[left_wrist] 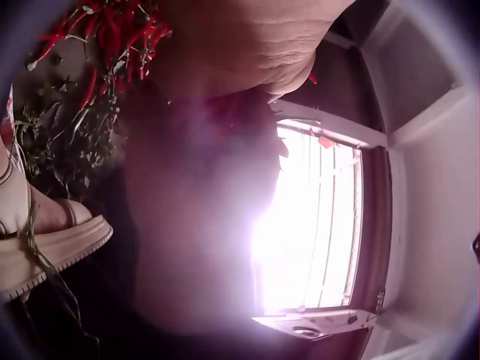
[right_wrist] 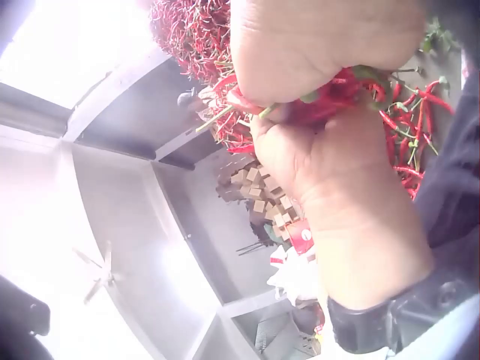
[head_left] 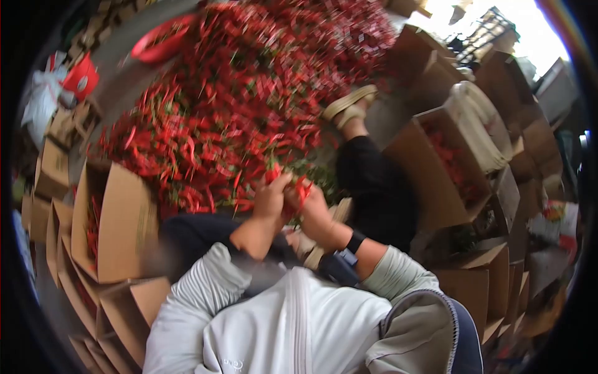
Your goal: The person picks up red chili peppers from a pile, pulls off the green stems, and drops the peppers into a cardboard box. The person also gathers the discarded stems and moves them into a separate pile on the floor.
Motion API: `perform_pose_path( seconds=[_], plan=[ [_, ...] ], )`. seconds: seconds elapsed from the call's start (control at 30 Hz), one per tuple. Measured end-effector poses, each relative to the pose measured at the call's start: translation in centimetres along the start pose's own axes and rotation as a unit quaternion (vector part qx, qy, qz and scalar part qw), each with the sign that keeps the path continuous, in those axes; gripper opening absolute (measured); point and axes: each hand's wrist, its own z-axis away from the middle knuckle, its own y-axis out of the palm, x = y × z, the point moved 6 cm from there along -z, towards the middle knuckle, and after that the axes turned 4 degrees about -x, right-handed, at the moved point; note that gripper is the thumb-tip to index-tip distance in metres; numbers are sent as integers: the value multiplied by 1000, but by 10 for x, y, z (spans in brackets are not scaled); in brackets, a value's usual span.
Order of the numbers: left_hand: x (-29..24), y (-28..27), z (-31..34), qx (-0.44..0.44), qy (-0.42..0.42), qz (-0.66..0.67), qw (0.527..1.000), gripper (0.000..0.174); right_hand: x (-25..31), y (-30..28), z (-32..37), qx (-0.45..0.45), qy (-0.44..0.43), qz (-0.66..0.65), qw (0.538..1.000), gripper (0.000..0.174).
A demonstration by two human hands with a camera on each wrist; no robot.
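Observation:
Both hands are close together in front of the lap, at the near edge of a big heap of red chili peppers (head_left: 249, 93). The left hand (head_left: 269, 201) has its fingers curled round red chili peppers (right_wrist: 330, 103), which fill the gap between the two palms in the right wrist view. The right hand (head_left: 316, 214) grips red chili peppers (head_left: 303, 189) too, and green stems stick out beside its thumb. In the left wrist view the left hand (left_wrist: 247, 45) covers the upper middle, and glare washes out the other hand below it.
Open cardboard boxes (head_left: 128, 224) line the left side; on the right another box (head_left: 436, 168) holds red chilies. A red basin (head_left: 163, 40) lies at the far left. A sandaled foot (head_left: 352, 106) rests beside the heap. Loose green leaves (left_wrist: 71, 139) lie near the feet.

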Motion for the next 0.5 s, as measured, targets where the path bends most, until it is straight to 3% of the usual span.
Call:
perform_pose_path(
  seconds=[0.23,0.37,0.43,0.5],
  plan=[
    [8,48,19,111,-23,-20,993,10,30,-12,24,-9,-40,-39,998,24],
    [15,72,25,194,-38,-55,979,29,54,-24,32,-45,-75,-33,996,29],
    [19,89,37,228,-72,-58,969,29,66,-35,33,-90,-173,27,980,32],
    [28,90,32,186,-63,-92,976,37,75,-43,36,-107,-188,56,975,32]
  ],
)
